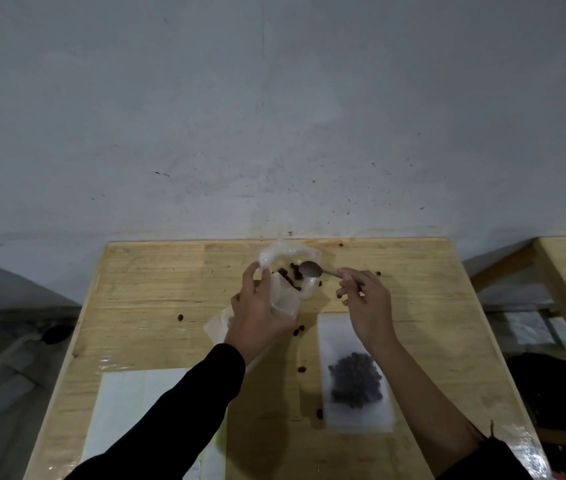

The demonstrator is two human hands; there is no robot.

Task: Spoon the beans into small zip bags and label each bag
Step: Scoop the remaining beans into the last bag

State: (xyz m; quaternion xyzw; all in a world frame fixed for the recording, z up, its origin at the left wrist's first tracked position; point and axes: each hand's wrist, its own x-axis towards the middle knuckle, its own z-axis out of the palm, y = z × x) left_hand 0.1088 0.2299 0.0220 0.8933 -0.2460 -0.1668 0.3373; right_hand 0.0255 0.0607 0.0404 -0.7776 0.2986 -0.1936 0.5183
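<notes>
While the left hand [260, 313] grips a clear bag [274, 258] of beans [290, 273] beyond the filled zip bag [356, 379], the right hand [364, 299] pinches the spoon [312, 269] at its mouth; a slack rim could spill more beans onto the bench [156, 289].

A crumpled clear plastic bag [295, 258] is held up with its mouth open, a few dark brown beans [290, 274] inside. A metal spoon [312, 269] has its bowl at that mouth. Nearer, to the right, a small zip bag [343, 336] lies flat, beans heaped in its lower half. Stray beans [301, 369] lie scattered around.
</notes>
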